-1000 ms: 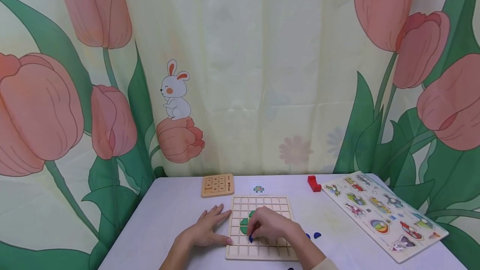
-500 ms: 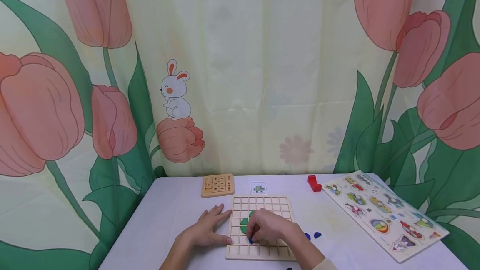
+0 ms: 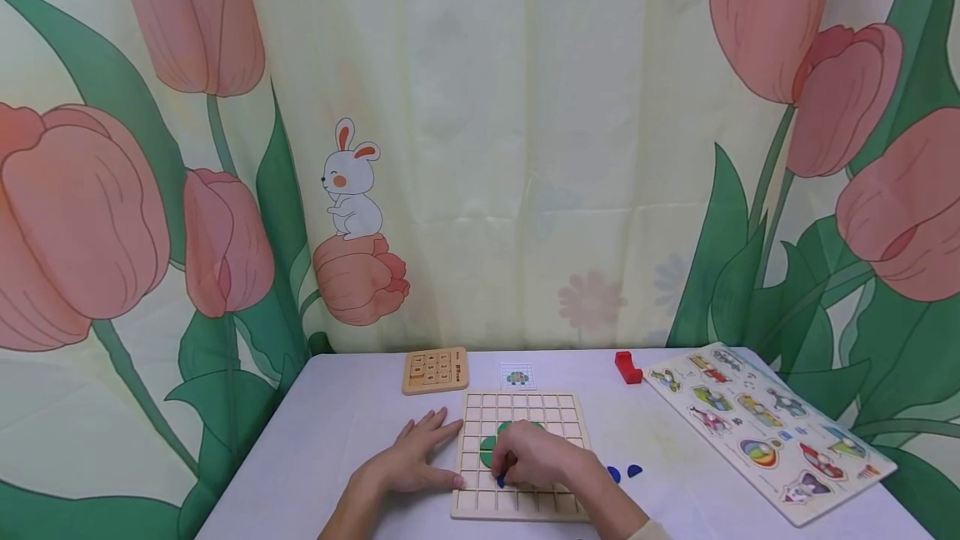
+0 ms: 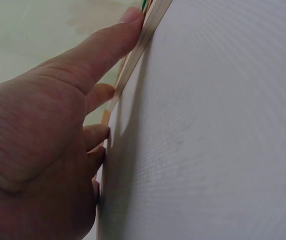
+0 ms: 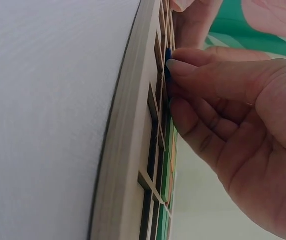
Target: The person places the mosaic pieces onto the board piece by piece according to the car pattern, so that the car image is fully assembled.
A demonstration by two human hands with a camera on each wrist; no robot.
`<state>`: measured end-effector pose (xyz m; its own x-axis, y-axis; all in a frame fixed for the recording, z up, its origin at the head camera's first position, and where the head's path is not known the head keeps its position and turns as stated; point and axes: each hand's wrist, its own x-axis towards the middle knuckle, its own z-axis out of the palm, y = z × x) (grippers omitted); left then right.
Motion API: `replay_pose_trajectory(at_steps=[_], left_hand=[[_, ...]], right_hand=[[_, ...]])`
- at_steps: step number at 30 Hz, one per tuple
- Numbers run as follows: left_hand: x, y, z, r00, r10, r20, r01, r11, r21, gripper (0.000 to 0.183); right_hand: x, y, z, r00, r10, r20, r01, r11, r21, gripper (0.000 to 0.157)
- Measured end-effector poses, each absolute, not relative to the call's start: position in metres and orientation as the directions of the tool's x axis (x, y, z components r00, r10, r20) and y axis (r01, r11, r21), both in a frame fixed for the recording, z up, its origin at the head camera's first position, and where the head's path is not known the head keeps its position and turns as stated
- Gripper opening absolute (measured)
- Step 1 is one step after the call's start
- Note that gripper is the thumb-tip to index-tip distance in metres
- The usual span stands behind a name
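In the head view a wooden grid board (image 3: 480,507) lies on the table, with green pieces (image 3: 487,452) set in its middle cells. My right hand (image 3: 538,454) is over the board and pinches a small blue piece (image 5: 168,62) between thumb and fingertips, right at the grid. Most of that piece is hidden by the fingers. The left hand (image 3: 408,458) rests at the board's left side with fingers spread. Its thumb (image 4: 125,32) touches the board's edge in the left wrist view.
Blue half-round pieces (image 3: 634,471) lie right of the board. Behind it are a small pattern card (image 3: 517,377) and a wooden number puzzle (image 3: 436,371). A red block (image 3: 628,367) and a large picture puzzle board (image 3: 772,432) stand to the right. A tulip-printed curtain (image 3: 480,148) hangs behind.
My right hand has shifted very slightly left, and less of the blue piece shows below its fingertips. The left hand has stayed still on the board's edge.
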<state>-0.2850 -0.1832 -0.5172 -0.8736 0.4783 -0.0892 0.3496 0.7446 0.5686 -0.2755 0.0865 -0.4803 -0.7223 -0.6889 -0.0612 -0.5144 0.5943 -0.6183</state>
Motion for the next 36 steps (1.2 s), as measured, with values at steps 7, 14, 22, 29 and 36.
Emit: replay_pose_trajectory(at_steps=[7, 14, 22, 29, 36], left_hand=[[-0.286, -0.183, -0.518, -0.873, 0.479, -0.089, 0.351, 0.745, 0.568, 0.093], [-0.286, -0.182, -0.515, -0.875, 0.473, -0.099, 0.34, 0.748, 0.57, 0.093], [-0.287, -0.181, -0.517, -0.878, 0.466, -0.109, 0.334, 0.76, 0.557, 0.094], [-0.287, -0.181, -0.519, -0.878, 0.467, -0.103, 0.339, 0.761, 0.553, 0.094], [-0.288, -0.18, -0.519, -0.883, 0.458, -0.103, 0.334, 0.768, 0.547, 0.093]], right_hand=[[-0.275, 0.086, -0.482, -0.73, -0.681, -0.052, -0.511, 0.596, -0.62, 0.025], [-0.275, 0.087, -0.483, -0.728, -0.685, -0.046, -0.505, 0.579, -0.64, 0.026], [-0.275, 0.097, -0.477, -0.731, -0.681, -0.04, -0.457, 0.532, -0.713, 0.024], [-0.281, 0.115, -0.473, -0.758, -0.651, 0.042, -0.478, 0.511, -0.714, 0.019], [-0.288, 0.137, -0.467, -0.795, -0.603, 0.057, -0.44, 0.51, -0.739, 0.021]])
